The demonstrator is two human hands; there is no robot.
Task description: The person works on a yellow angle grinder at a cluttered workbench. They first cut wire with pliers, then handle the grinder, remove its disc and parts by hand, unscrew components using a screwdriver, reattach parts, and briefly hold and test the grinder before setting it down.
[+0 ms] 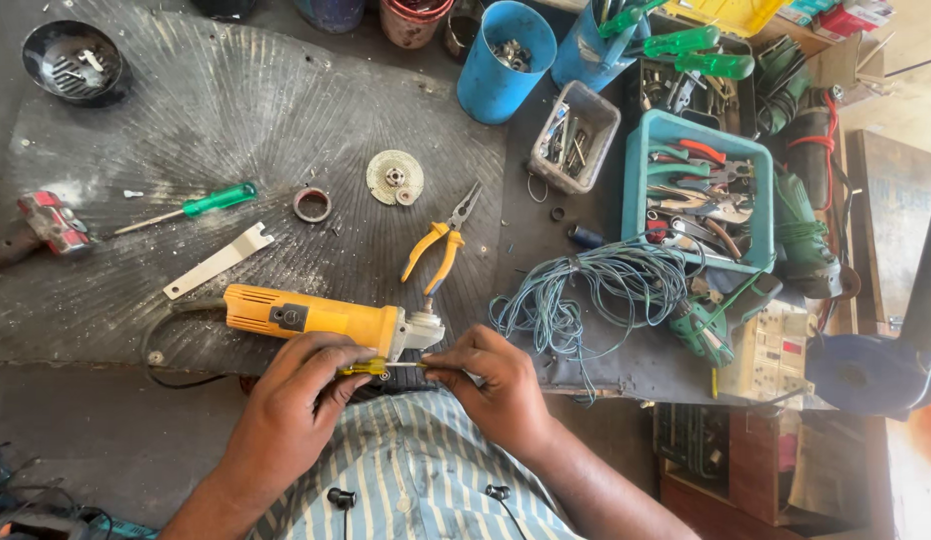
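A yellow angle grinder (316, 318) lies on its side at the near edge of the table (106, 400), its grey metal head pointing right and its black cord curling off the left end. The left hand (304, 385) has its grip closed around a small yellow-handled screwdriver (371, 369) just under the grinder's body, while the right hand (496, 385) pinches the thin shaft of that tool, fingers together, right beside the grinder's head. Behind, a blue cup (501, 62) holds small metal bits, and a clear plastic tub (574, 136) beside it holds screws and slim parts. A teal tray (698, 190) is crowded with pliers, cutters and wrenches, with a tangle of blue wire (596, 290) lying against its near side. A dark round bowl (74, 62) at the far left holds a few pale pieces. Yellow-handled pliers (441, 245) lie just beyond the grinder.
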